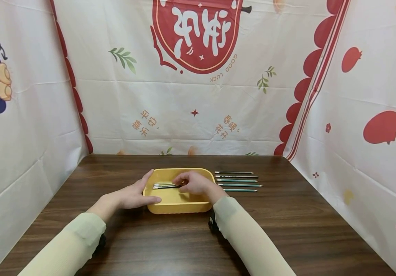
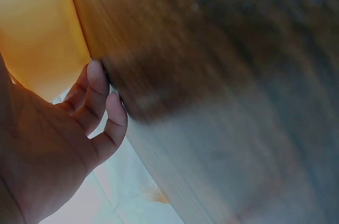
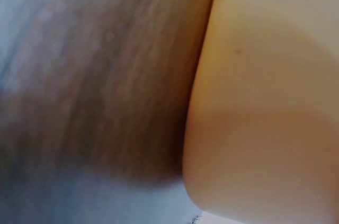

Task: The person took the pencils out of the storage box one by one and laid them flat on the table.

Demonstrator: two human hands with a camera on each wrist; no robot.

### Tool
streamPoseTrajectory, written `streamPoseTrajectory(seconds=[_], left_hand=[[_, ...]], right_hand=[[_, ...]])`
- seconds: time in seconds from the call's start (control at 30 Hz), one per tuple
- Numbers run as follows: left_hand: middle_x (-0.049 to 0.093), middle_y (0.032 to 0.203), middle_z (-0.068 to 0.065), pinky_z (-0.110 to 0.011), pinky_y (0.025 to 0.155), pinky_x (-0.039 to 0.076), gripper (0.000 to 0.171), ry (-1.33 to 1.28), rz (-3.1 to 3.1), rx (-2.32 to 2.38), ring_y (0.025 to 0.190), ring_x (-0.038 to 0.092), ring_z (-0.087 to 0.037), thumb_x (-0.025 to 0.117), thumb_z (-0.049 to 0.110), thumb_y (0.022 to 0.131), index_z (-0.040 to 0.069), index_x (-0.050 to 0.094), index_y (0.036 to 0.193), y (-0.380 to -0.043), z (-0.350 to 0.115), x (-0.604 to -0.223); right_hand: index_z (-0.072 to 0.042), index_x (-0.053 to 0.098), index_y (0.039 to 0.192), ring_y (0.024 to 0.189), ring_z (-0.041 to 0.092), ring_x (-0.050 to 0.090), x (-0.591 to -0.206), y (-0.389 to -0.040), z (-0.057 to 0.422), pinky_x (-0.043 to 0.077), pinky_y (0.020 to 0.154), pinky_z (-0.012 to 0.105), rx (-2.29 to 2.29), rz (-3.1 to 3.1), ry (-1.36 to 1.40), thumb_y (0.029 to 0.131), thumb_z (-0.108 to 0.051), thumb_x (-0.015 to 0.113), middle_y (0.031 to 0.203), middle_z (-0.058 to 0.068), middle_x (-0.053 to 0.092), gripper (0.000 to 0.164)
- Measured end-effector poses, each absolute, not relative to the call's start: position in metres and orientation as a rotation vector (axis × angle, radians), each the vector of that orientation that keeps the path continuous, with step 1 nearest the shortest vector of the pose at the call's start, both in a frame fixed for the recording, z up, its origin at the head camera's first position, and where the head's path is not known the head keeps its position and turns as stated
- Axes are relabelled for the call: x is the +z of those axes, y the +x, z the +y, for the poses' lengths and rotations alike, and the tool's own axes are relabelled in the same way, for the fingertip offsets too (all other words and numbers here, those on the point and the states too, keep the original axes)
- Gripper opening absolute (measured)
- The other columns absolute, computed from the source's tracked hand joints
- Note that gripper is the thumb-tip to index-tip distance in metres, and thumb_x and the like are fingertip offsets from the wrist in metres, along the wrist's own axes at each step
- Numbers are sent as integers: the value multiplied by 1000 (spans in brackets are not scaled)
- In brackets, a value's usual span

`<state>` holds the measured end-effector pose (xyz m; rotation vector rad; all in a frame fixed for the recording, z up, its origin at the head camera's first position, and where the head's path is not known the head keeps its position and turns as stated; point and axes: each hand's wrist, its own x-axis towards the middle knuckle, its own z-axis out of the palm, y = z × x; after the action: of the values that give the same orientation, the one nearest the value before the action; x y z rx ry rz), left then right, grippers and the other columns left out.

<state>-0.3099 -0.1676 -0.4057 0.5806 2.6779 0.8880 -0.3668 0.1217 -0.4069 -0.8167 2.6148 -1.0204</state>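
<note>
My left hand [image 1: 133,195] holds the left end of a yellow plastic bin [image 1: 180,208], thumb over the near left corner of the rim and fingers along the outer wall. In the left wrist view its bent fingers [image 2: 98,94] meet the bin wall. My right hand [image 1: 195,183] reaches down into the bin with curled fingers, over the right ends of several pencils [image 1: 163,187] lying side by side, some dark and some yellow-green. I cannot tell whether it pinches one. The right wrist view shows the bin's outer wall [image 3: 259,128] close up, without the hand.
Right of the bin, several pencils lie in a row on the dark wooden table [image 1: 170,245], black pencils [image 1: 235,176] at the back and teal pencils [image 1: 240,185] nearer. Printed white cloth [image 1: 191,96] hangs behind the table and along both sides.
</note>
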Motion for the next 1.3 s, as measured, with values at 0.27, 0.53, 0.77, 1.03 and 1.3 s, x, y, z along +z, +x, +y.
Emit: streamPoseTrajectory(seconds=[0.27, 0.53, 0.77, 1.03, 1.3], left_hand=[[18, 180, -30, -69, 130, 29, 126, 593, 2686, 885, 165, 27, -49, 71, 72, 95, 17, -6, 178, -310, -167, -405], [16, 181, -30, -69, 130, 28, 126, 599, 2685, 881, 166, 26, -49, 72, 72, 95, 16, -6, 178, -310, -168, -406], [16, 181, -29, -70, 129, 30, 126, 584, 2680, 878, 165, 27, -48, 71, 73, 95, 17, -7, 178, -310, -167, -405], [18, 180, -30, -70, 129, 30, 126, 584, 2681, 879, 165, 27, -49, 71, 72, 95, 17, -7, 178, -308, -167, -404], [19, 180, -31, -70, 128, 31, 126, 583, 2686, 865, 164, 29, -49, 71, 72, 95, 17, -7, 177, -308, -167, -404]], right_hand=[[-11, 81, 126, 120, 17, 70, -409, -369, 122, 55, 110, 38, -953, 2615, -852, 98, -1, 77, 127, 4, 80, 30], [-15, 84, 127, 96, 9, 58, -411, -370, 122, 51, 89, 26, -860, 2610, -928, 99, -2, 77, 117, 1, 75, 32], [-19, 86, 124, 90, 8, 54, -411, -370, 123, 48, 84, 25, -737, 2638, -1029, 102, -7, 76, 105, 0, 68, 26], [-18, 88, 119, 82, 7, 52, -413, -372, 123, 45, 79, 24, -659, 2659, -1108, 102, -7, 76, 94, -1, 66, 23], [-17, 87, 118, 78, 6, 51, -411, -371, 124, 45, 76, 22, -702, 2643, -1117, 102, -5, 73, 89, -5, 64, 24]])
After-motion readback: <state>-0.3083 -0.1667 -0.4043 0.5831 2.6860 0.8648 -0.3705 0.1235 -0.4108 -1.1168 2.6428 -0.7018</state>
